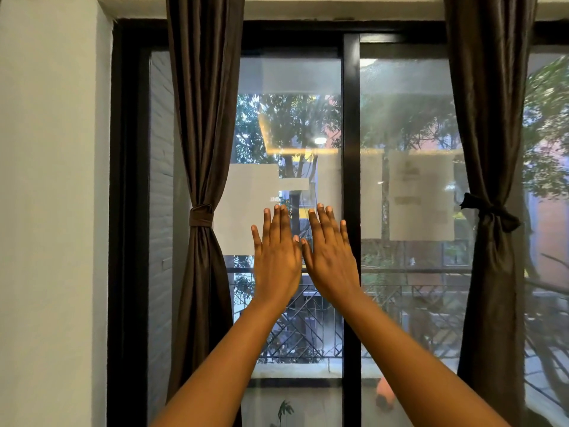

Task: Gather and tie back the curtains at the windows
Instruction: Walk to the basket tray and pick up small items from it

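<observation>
Two dark brown curtains hang at a black-framed window. The left curtain [201, 118] is gathered and cinched by a brown tie-back band [201, 216] at mid height. The right curtain [489, 118] is likewise gathered, held by a dark knotted tie [489, 211]. My left hand [275, 257] and my right hand [331, 257] are raised side by side in front of the glass between the curtains, backs toward me, fingers straight and apart, thumbs almost touching. Neither hand holds anything or touches a curtain.
The black centre mullion [351, 149] runs just right of my hands. A white wall [52, 211] borders the window on the left. Beyond the glass are a balcony railing [308, 328], trees and buildings, with room reflections on the pane.
</observation>
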